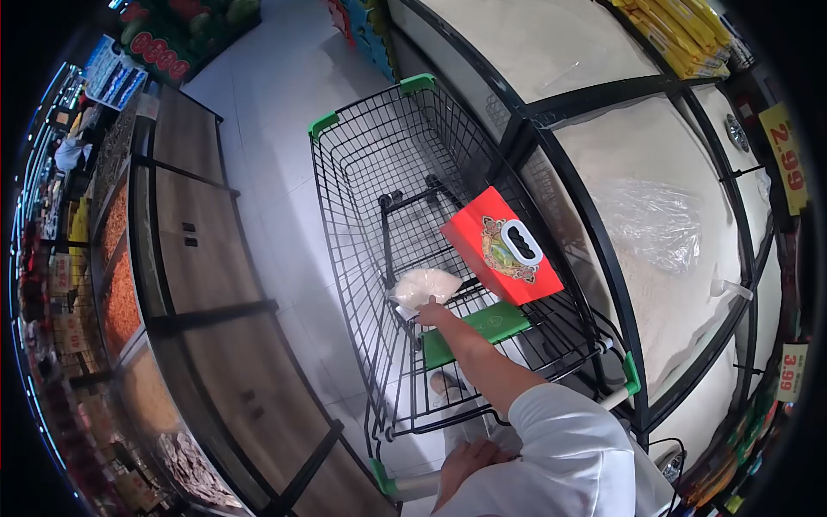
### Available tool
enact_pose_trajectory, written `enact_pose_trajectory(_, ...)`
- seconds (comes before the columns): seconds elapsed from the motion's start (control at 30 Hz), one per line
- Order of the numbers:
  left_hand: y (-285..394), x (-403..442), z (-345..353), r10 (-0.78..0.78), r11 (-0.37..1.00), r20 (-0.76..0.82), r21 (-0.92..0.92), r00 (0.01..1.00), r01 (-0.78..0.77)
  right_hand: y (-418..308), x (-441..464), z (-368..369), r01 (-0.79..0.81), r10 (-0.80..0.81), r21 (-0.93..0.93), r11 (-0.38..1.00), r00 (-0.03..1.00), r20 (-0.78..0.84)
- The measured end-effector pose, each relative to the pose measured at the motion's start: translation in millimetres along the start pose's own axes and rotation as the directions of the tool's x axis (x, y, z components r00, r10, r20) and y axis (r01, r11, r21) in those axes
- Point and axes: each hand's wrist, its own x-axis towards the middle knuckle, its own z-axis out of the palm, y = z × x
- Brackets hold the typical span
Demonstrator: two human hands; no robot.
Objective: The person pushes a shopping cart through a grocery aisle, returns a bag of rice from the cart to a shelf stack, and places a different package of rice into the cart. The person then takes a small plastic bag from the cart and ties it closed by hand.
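My right hand [431,312] reaches down into the black wire shopping cart [351,233], its fingers closed on a clear plastic bag of pale, fine-looking contents [424,286]. The kind of contents is too small to tell. Beside the bag a red box [506,250] with a white carry handle leans in the cart. A green seat flap [476,334] lies beneath my right forearm. Low in the view, my left hand [472,463] rests close to my body and pale clothing; its fingers are partly hidden.
Bins of white grain or flour [642,207] line the right, a crumpled clear plastic bag [659,222] on one. Wooden-fronted bins [202,224] with orange goods stand left. Price signs [784,159] hang at far right. Tiled floor [267,155] runs ahead; a distant person [71,153] appears at left.
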Motion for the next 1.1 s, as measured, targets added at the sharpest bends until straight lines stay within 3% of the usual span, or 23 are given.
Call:
enact_pose_trajectory(0.3, -7, 12, -9, -0.008, 1.0, 0.136, 0.026, 0.991, 0.005, 22, 27, 5, -0.123, 0.154, 0.198, 0.972, 0.977, -0.148)
enact_pose_trajectory(0.4, -8, 13, -7, -0.008, 0.999, 0.164, 0.041, 0.986, 0.002, 13, 16, -2, -0.096, 0.227, 0.395, 0.914, 0.926, -0.301)
enact_pose_trajectory(0.53, -8, 10, -2, -0.007, 0.998, 0.196, 0.07, 0.981, -0.007, 20, 14, -10, -0.066, 0.156, 0.304, 0.95, 0.947, -0.28)
enact_pose_trajectory(0.7, -13, 3, 9, 0.012, 0.992, 0.197, 0.124, 0.98, -0.037, 16, 23, -13, -0.101, 0.19, 0.277, 0.956, 0.93, -0.314)
enact_pose_trajectory(0.8, -2, 3, 10, -0.039, 0.993, 0.082, 0.118, 0.996, 0.029, -7, -2, -38, -0.112, 0.219, 0.348, 0.931, 0.933, -0.287)
enact_pose_trajectory(0.9, -10, -1, 13, 0.211, 0.975, -0.128, 0.091, 0.969, -0.201, -36, -32, -75, -0.079, 0.239, 0.476, 0.876, 0.928, -0.285)
enact_pose_trajectory(1.0, -14, -2, 17, 0.303, 0.951, -0.226, 0.127, 0.926, -0.28, -75, -73, -111, 0.037, 0.191, 0.561, 0.827, 0.92, -0.342)
enact_pose_trajectory(1.1, -14, -10, 21, 0.314, 0.949, -0.311, 0.123, 0.897, -0.29, -128, -148, -164, 0.114, 0.145, 0.445, 0.888, 0.85, -0.507)
